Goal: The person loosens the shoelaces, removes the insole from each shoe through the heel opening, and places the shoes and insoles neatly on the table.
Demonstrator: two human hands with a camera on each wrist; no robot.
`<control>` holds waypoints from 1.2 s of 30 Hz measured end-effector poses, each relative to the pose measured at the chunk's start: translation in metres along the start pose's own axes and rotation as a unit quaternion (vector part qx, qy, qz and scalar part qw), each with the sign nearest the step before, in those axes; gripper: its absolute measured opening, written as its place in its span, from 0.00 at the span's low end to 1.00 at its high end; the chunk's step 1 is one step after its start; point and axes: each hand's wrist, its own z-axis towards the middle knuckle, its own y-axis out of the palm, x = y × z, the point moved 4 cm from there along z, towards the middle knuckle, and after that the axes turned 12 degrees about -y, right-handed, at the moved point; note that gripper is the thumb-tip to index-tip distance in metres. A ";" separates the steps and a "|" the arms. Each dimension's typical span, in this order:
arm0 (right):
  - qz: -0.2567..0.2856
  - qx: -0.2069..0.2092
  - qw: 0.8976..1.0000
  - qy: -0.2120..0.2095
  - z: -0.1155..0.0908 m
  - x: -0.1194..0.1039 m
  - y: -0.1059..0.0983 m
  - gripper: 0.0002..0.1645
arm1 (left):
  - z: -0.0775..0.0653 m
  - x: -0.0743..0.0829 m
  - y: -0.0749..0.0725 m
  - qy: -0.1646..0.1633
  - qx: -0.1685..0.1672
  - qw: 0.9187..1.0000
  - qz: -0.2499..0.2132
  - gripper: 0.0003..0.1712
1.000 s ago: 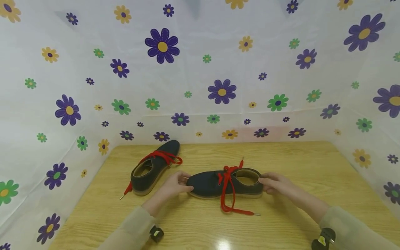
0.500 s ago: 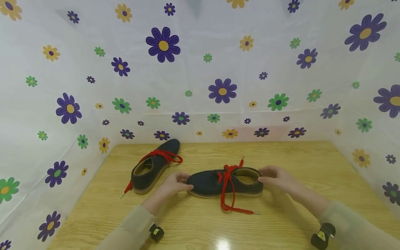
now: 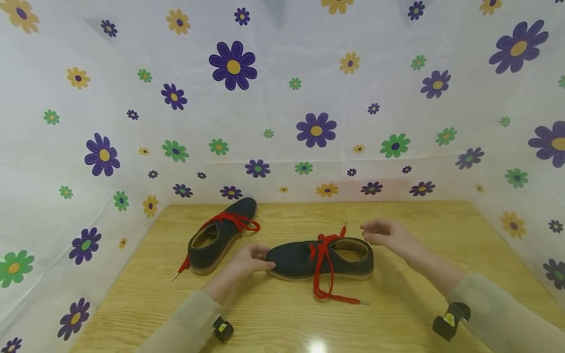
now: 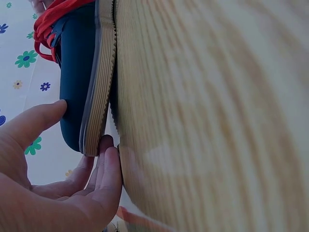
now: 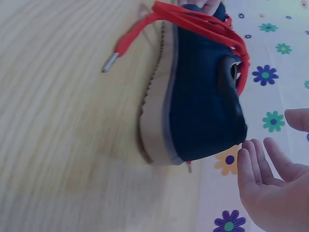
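A navy shoe (image 3: 293, 260) with red laces (image 3: 324, 264) lies sideways on the wooden table in the head view, toe to the left. My left hand (image 3: 249, 260) grips its toe: the left wrist view shows the thumb on the upper and the fingertips at the front of the sole (image 4: 99, 92). Beyond the heel and a little above it hovers my right hand (image 3: 388, 235), fingers loosely extended and holding nothing. In the right wrist view those fingertips (image 5: 246, 145) are right by the heel's top edge. The matching shoe (image 3: 220, 238) stands behind my left hand, angled toward the back.
A white sheet with printed flowers (image 3: 316, 130) rises behind and on both sides of the wooden table (image 3: 419, 220). One metal-tipped lace end (image 3: 353, 300) trails over the table in front of the near shoe.
My right hand has let go of the shoe's heel and lifted up and back from it. The left hand keeps its place at the toe, and both shoes stay put.
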 end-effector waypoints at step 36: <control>-0.005 0.007 1.000 0.000 0.032 -0.019 0.042 0.20 | -0.005 -0.001 0.001 -0.002 -0.012 0.999 -0.033 0.30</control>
